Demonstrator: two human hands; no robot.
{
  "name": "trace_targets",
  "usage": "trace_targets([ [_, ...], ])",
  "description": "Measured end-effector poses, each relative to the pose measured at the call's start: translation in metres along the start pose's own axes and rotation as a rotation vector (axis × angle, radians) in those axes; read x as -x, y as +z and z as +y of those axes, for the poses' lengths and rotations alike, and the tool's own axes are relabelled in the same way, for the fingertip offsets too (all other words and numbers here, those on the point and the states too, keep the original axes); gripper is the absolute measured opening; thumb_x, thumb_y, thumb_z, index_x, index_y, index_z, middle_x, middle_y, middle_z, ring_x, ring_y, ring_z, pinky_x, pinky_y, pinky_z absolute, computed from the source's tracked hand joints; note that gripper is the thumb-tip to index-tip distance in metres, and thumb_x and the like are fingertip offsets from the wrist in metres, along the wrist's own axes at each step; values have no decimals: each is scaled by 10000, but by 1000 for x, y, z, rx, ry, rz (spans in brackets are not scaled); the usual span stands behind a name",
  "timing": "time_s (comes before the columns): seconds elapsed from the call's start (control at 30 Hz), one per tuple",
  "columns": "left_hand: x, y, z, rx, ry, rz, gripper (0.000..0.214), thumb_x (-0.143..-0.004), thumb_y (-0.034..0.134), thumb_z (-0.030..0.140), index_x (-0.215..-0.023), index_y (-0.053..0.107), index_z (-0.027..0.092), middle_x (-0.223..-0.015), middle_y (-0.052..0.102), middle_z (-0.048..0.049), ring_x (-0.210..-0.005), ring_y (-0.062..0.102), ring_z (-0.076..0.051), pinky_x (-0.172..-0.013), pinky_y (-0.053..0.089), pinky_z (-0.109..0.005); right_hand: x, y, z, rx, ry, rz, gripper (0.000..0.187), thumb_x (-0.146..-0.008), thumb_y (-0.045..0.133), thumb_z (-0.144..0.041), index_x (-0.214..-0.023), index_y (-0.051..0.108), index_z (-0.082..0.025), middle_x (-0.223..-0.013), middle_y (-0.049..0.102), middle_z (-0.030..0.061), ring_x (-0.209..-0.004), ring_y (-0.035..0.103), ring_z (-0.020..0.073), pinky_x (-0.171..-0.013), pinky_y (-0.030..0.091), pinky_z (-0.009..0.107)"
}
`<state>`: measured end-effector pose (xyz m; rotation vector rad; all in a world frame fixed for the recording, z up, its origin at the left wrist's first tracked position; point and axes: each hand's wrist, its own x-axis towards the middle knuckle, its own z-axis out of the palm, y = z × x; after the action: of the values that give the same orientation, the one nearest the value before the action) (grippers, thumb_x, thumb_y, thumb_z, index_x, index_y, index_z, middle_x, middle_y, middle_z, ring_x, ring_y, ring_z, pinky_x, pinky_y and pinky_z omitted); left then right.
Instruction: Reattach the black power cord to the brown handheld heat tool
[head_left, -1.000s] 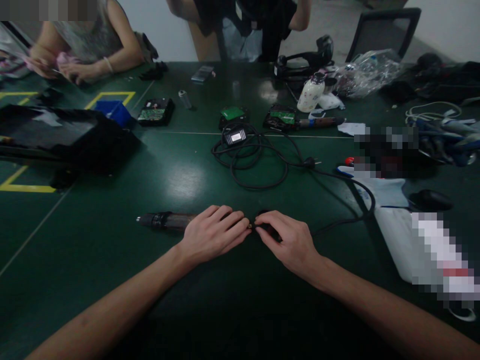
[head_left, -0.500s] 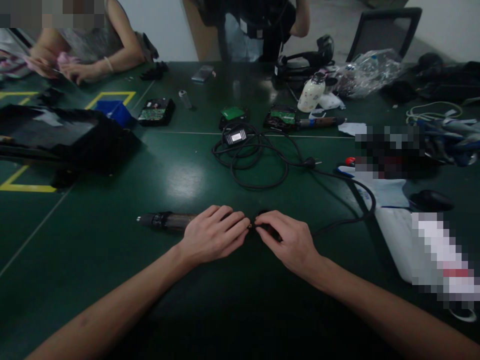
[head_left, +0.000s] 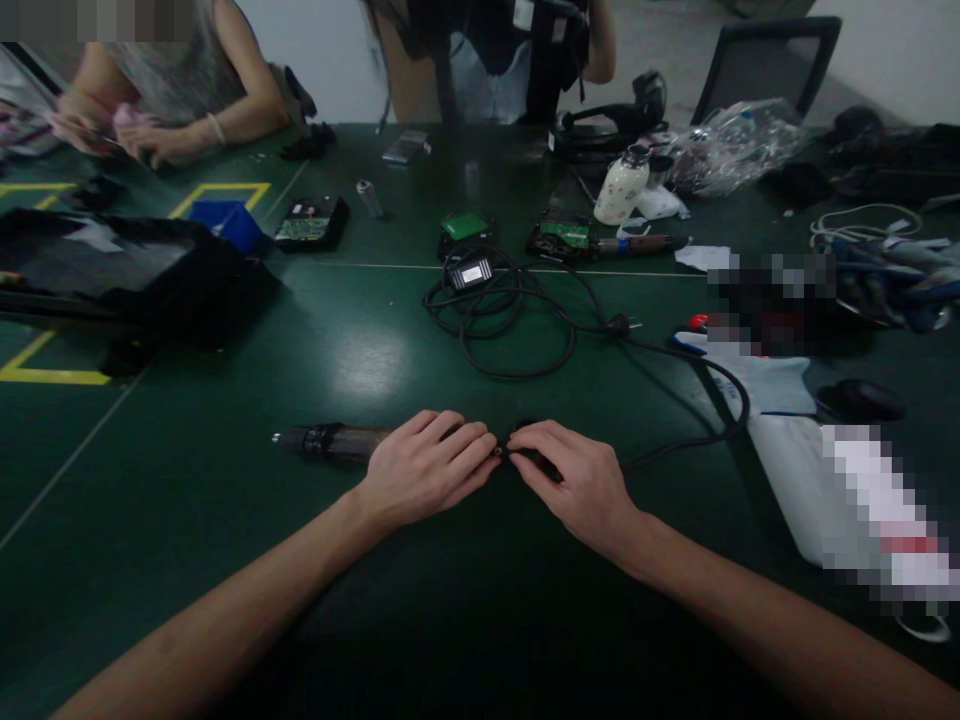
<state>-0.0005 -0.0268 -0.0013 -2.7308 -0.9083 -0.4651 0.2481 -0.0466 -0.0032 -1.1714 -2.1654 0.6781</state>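
Your left hand (head_left: 427, 465) lies curled over the rear of the dark cylindrical hand tool (head_left: 330, 441), its nose jutting out leftward on the green table (head_left: 225, 540). Your right hand (head_left: 581, 480) pinches the black cable (head_left: 745, 405) where it joins the tool, fingertips almost touching the left's.

No text I can read: white label on power adapter (head_left: 471, 272) blurred. Tool (head_left: 330, 441) under my left hand (head_left: 427, 465) shows no legible marking.
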Motion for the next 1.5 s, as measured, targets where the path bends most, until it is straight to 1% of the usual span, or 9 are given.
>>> trace_targets([
  [0.1,0,0,0,11,10,3,288,-993,637,371,-1234,668,217,-1195,747,-41,-1019,659,-226,-808,492,-375,0,0,0,3,-2,2,135,-1046,595,-212,-1150,676,-242,-1147,744,40,-1038,712,200,-895,557,337],
  [0.27,-1,0,0,-16,10,8,225,-1003,626,370,-1154,682,213,-1147,756,-46,-982,666,-211,-796,489,-357,0,0,0,16,-5,-8,142,-1050,588,-225,-1157,680,-243,-1146,747,49,-1030,716,207,-887,565,341],
  [0.43,0,0,0,10,19,7,286,-993,629,381,-1226,675,221,-1189,748,-49,-1012,663,-220,-810,494,-366,0,-1,0,4,-6,-2,139,-1051,588,-225,-1158,675,-241,-1146,744,46,-1035,716,203,-894,563,338],
  [0.6,0,0,0,-16,8,1,230,-995,639,368,-1160,683,213,-1160,752,-41,-988,662,-215,-795,484,-360,0,0,0,13,-7,-4,131,-1045,599,-224,-1153,672,-240,-1140,748,45,-1027,719,203,-883,562,338],
  [0.77,0,0,-1,24,22,6,269,-983,642,374,-1204,683,225,-1181,746,-49,-1014,665,-226,-804,487,-364,0,0,1,19,-13,2,132,-1043,596,-220,-1146,676,-239,-1132,754,47,-1013,721,206,-881,567,344],
  [0.93,0,0,0,-18,3,6,224,-1000,636,365,-1163,681,218,-1152,753,-45,-992,664,-216,-796,486,-364,-1,-1,-1,9,-6,-10,127,-1047,590,-216,-1135,677,-245,-1129,751,43,-1019,717,204,-884,561,342],
  [1.1,-1,-1,0,11,23,2,274,-995,635,380,-1216,668,221,-1194,745,-39,-1015,660,-224,-800,485,-373,0,-1,-1,15,0,-7,125,-1047,595,-224,-1141,677,-242,-1138,747,41,-1023,715,204,-882,557,341],
  [1.3,-1,0,0,-17,11,6,219,-1000,638,371,-1151,674,217,-1169,750,-39,-998,659,-218,-793,478,-364,0,-1,0,9,0,-13,133,-1054,587,-236,-1152,676,-239,-1137,745,44,-1021,716,208,-883,561,343],
  [1.5,-1,-1,-1,6,31,6,262,-993,645,374,-1205,665,222,-1210,740,-27,-1019,652,-229,-799,474,-368,0,0,0,9,2,-11,126,-1051,597,-228,-1153,670,-237,-1147,741,37,-1032,709,200,-893,544,335],
])
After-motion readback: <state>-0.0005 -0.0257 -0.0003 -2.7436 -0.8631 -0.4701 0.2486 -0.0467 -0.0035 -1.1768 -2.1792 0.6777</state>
